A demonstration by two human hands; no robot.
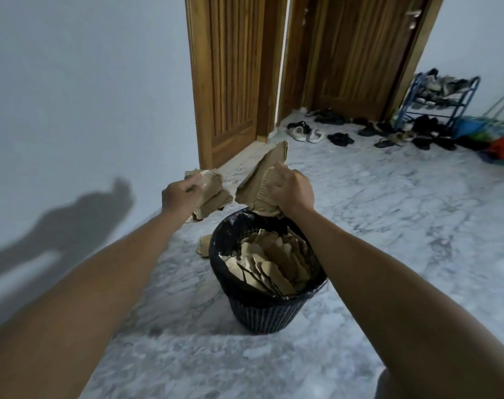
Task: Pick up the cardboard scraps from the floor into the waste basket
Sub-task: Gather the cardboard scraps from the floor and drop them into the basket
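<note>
A dark woven waste basket (pixel 262 312) stands on the marble floor, holding several torn cardboard pieces (pixel 269 262). My left hand (pixel 180 197) grips a bunch of brown cardboard scraps (pixel 213 194) to the left of and beyond the basket. My right hand (pixel 291 192) grips a larger torn cardboard piece (pixel 262 177) above the basket's far rim. One small scrap (pixel 204 245) lies on the floor against the basket's left side.
A white wall runs along the left. Two wooden doors (pixel 227 82) stand ahead. Several shoes and sandals (pixel 340 136) lie before them. A blue shoe rack (pixel 438 99) and colourful items stand at the far right.
</note>
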